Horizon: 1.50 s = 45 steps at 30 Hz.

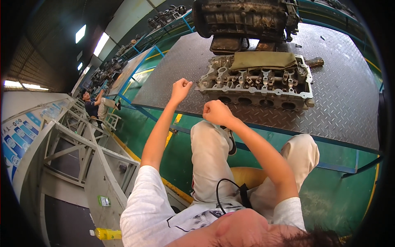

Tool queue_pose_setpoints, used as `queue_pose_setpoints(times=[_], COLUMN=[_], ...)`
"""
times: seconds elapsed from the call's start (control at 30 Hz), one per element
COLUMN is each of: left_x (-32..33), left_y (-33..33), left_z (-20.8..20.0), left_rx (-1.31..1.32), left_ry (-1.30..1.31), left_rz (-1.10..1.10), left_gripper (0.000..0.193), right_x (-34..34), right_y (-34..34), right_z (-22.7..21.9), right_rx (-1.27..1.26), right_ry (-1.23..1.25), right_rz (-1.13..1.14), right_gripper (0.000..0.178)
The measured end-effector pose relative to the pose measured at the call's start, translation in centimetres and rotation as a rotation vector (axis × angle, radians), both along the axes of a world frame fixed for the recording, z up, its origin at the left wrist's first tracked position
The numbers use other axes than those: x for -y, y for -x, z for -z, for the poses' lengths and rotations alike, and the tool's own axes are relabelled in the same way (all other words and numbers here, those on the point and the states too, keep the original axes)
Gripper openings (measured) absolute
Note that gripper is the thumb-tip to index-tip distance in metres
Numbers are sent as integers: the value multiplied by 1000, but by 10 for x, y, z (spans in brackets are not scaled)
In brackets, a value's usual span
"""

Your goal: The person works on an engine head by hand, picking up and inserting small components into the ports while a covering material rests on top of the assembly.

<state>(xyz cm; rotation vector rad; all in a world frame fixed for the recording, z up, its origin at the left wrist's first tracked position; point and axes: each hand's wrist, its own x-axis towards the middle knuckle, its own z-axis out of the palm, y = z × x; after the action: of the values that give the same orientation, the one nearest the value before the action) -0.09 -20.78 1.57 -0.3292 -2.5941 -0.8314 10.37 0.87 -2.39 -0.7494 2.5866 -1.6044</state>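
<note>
My left hand (181, 89) is raised over the table's near edge, left of an engine cylinder head. Its fingers are curled closed; anything in them is too small or hidden to make out. Closer to me, my right hand (217, 112) is also closed, in front of the head's left end, its palm side hidden. The grey metal cylinder head (257, 91) lies on a diamond-plate table (341, 105), with valve gear showing on top and round ports along its near side. A folded olive cloth (263, 60) rests across its back edge. Both hands look apart from the head.
A large dark engine block (247, 22) stands behind the cylinder head. Blue rails (160, 119) run under the table edge, near my knees. At left are a grey metal frame (94, 144) and a yellow-labelled bottle (106, 234). Another person (96, 105) sits farther back.
</note>
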Motion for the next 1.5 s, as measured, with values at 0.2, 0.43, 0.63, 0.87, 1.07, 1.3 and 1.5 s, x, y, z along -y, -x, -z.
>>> queue_pose_setpoints(times=[0.2, 0.43, 0.63, 0.87, 1.07, 1.3, 1.5], left_x=[7, 5, -11, -21, -46, -67, -50], left_y=[-27, -78, -116, -124, -167, -208, -210], left_z=[-1, -1, -8, -14, -34, -67, -93], left_rx=[-34, -63, -49, -48, 18, 65, 32], left_ry=[40, 231, 255, 195, 232, 181, -153], left_rz=[-27, -12, 49, 61, 180, 410, 354], left_gripper=[28, 29, 26, 24, 21, 14, 11], right_x=[-11, -57, -45, -46, -35, -30, -64], right_y=[2, 26, 17, 24, 6, -3, 5], right_z=[-6, -26, -34, -28, -29, -33, -54], right_rx=[-17, -100, -97, -176, -246, -174, 98], right_ry=[80, 142, 22, 68, 23, -224, -228], right_rz=[147, 327, 373, 428, 183, -304, -477], right_gripper=[13, 14, 14, 11, 37, 32, 14])
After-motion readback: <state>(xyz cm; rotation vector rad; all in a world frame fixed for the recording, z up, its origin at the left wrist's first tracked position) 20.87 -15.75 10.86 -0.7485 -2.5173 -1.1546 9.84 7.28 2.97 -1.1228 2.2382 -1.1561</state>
